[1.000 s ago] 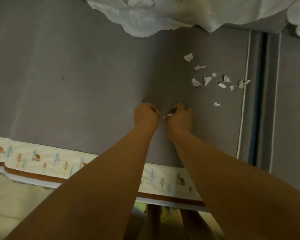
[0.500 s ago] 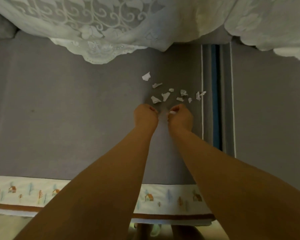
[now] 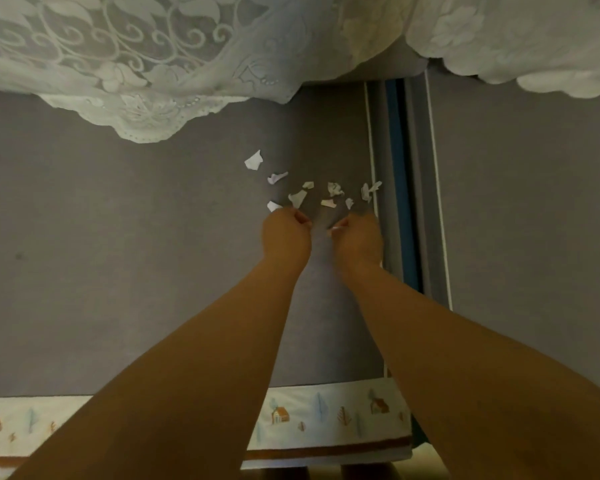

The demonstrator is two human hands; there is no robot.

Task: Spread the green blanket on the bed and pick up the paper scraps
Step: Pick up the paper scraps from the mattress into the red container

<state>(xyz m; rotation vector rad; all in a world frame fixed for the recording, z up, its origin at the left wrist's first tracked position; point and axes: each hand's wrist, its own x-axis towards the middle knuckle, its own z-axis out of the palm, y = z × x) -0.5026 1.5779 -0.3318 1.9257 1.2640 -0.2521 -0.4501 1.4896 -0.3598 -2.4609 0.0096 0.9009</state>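
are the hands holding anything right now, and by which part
The right hand pinches a small white paper scrap by its edge between its fingers; the left hand is curled shut, contents hidden.

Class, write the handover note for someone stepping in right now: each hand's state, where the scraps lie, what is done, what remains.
Left hand: closed in a fist on the grey bed surface; contents not visible.
Right hand: fingers closed, a small white scrap pinched at the tips.
Paper scraps: about nine loose, scattered just beyond both hands, from the big piece to the pair by the white piping.
Done: one scrap in hand.
Left: gather the rest. No green blanket is visible; a lace cover lies at the far edge.
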